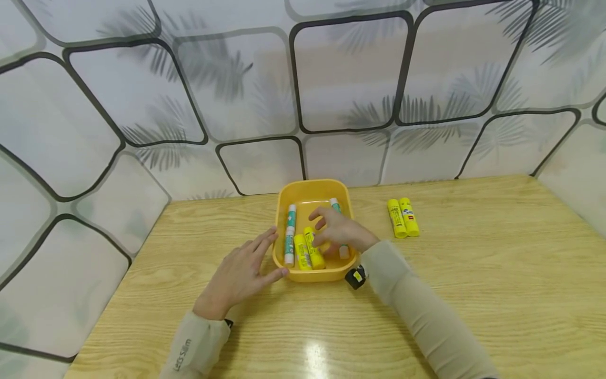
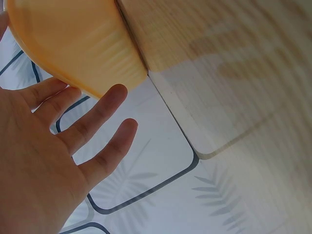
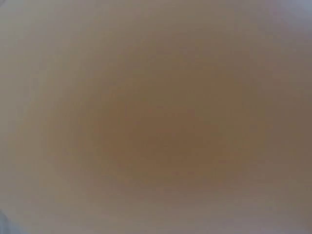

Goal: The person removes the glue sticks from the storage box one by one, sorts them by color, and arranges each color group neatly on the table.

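Observation:
A yellow-orange plastic tray (image 1: 312, 275) holds several glue sticks. Along its left wall, turquoise-and-white glue sticks (image 1: 290, 245) lie end to end. Beside them are two yellow glue sticks (image 1: 302, 252), near the front. More turquoise-and-white sticks (image 1: 335, 204) run along the right wall, partly covered by my right hand (image 1: 338, 230). That hand is over the tray, fingers bent and spread near the yellow sticks, with nothing visible in its grasp. My left hand (image 1: 243, 268) has its fingers extended at the tray's left rim; the left wrist view shows them apart by the tray wall (image 2: 92, 48).
Two more yellow glue sticks (image 1: 402, 218) lie side by side on the wooden table (image 1: 473, 263), right of the tray. A patterned wall (image 1: 350, 158) rises behind the table. The right wrist view is a brown blur with nothing recognizable.

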The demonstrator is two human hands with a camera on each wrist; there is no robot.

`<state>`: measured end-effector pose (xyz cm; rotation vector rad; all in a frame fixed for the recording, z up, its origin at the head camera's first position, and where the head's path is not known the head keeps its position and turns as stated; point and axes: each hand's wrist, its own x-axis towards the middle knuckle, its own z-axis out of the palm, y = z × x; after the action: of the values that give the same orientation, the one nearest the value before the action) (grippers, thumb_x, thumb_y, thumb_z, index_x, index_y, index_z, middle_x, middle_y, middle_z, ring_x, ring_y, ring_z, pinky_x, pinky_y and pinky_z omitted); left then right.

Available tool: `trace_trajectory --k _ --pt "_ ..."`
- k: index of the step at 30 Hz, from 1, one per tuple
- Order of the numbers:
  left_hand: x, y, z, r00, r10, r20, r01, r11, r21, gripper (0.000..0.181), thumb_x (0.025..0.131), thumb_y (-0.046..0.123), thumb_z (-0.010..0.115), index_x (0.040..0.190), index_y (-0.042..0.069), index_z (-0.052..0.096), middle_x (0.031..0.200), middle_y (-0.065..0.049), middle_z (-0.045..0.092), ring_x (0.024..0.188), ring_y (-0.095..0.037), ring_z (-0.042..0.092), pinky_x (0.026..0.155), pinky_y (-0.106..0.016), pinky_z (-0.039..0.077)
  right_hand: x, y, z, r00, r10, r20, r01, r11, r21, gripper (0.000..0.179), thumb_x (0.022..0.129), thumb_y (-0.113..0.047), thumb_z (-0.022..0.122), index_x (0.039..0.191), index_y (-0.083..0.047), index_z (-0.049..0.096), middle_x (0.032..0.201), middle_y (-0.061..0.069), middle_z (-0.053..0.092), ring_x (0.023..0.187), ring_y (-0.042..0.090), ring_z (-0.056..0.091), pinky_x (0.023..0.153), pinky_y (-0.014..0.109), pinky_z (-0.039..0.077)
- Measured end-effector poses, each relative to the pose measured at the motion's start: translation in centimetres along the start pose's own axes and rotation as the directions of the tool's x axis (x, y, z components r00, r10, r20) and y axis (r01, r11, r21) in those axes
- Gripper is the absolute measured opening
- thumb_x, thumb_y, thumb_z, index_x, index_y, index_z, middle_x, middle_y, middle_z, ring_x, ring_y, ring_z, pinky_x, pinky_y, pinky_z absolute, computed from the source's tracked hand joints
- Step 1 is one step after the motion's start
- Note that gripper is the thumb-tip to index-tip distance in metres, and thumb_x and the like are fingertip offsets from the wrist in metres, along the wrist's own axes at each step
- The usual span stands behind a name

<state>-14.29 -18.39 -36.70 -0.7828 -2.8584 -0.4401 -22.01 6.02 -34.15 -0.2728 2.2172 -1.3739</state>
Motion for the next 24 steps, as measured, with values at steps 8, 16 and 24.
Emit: trace_trajectory --k 8,16,24 --pt "0.0 0.0 -0.1 1.0 0.001 0.001 -0.001 1.0 0.005 0.081 0.095 0.057 0.063 0.152 0.003 0.044 0.159 -0.012 0.039 0.121 -0.039 0.059 0.097 -0.057 0.05 0.3 0.4 1.0 1.0 0.016 -0.006 -0.017 0.999 -0.039 0.069 0.085 0.005 0.072 0.147 -0.003 0.042 0.132 0.022 0.049 0.094 0.03 0.063 0.067 0.033 0.06" --pt "0.2 0.0 -0.1 1.0 0.01 -0.003 -0.01 1.0 0.007 0.081 0.096 0.057 0.063 0.153 0.003 0.043 0.159 -0.012 0.039 0.121 -0.041 0.059 0.097 -0.059 0.05 0.5 0.7 1.6 1.0 0.015 -0.011 -0.015 0.999 -0.05 0.072 0.083 0.007 0.075 0.147 -0.003 0.042 0.131 0.024 0.05 0.093 0.03 0.062 0.062 0.034 0.061" --pt "0.1 0.0 0.0 1.0 0.002 0.007 -0.002 1.0 0.004 0.08 0.096 0.056 0.063 0.152 0.003 0.044 0.16 -0.012 0.038 0.123 -0.04 0.058 0.098 -0.058 0.049 0.7 0.9 1.9 1.0 -0.015 -0.004 0.015 0.996 -0.091 0.076 0.082 0.008 0.077 0.148 -0.002 0.043 0.127 0.023 0.053 0.099 0.031 0.06 0.06 0.032 0.059"
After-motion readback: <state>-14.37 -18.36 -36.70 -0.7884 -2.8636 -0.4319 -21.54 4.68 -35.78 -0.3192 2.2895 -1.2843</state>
